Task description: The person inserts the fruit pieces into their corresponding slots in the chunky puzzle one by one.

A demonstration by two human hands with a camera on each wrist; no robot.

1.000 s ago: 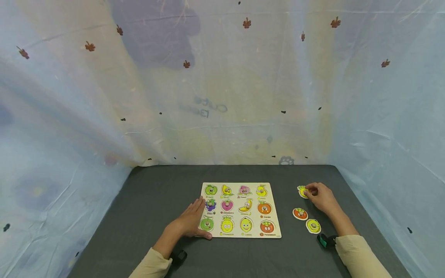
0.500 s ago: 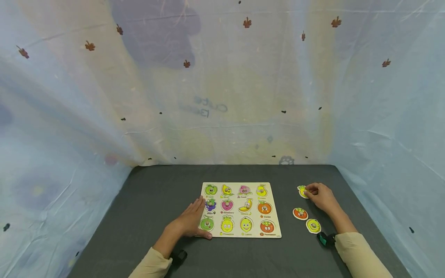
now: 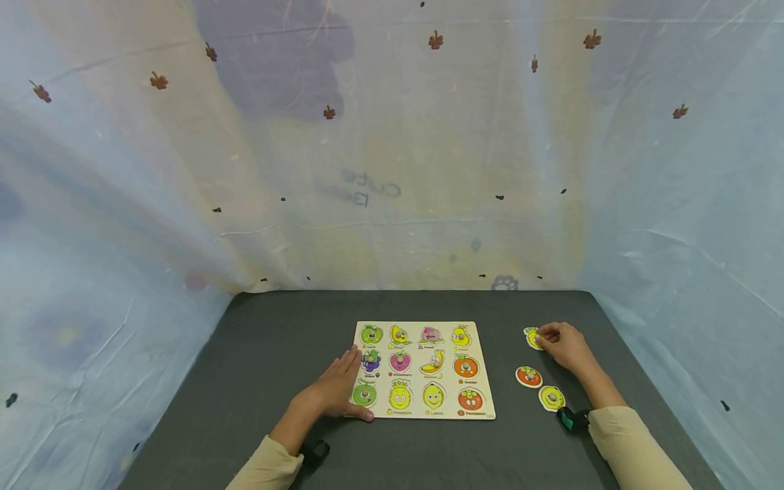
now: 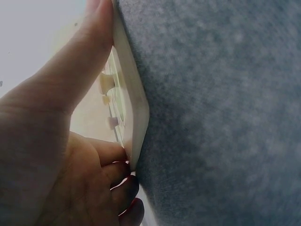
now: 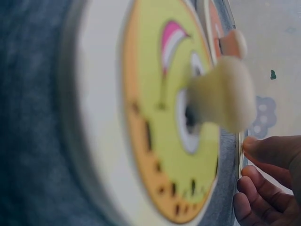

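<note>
A fruit puzzle board (image 3: 416, 373) lies on the table, with several knobbed pieces in its upper rows. My left hand (image 3: 333, 386) rests at its left side. The thumb is by the near left corner and the fingers lie along the left edge, as the left wrist view (image 4: 84, 174) also shows. On the right, my right hand (image 3: 565, 346) pinches a pineapple puzzle piece (image 3: 531, 337), which is partly hidden by the fingers. A red persimmon piece (image 3: 529, 376) and a round yellow-green piece (image 3: 552, 399) with a smiling face lie nearer me; the latter's knob looms large in the right wrist view.
The dark grey table (image 3: 275, 340) is enclosed by pale printed sheeting (image 3: 392, 150) at the back and sides. A black wrist strap (image 3: 574, 421) on the right arm sits close to the yellow-green piece. Another dark strap (image 3: 315, 453) is on the left wrist.
Both hands stay almost in place. The right forearm and its strap have shifted very slightly to the left, and the strap now overlaps the edge of the yellow-green piece.
</note>
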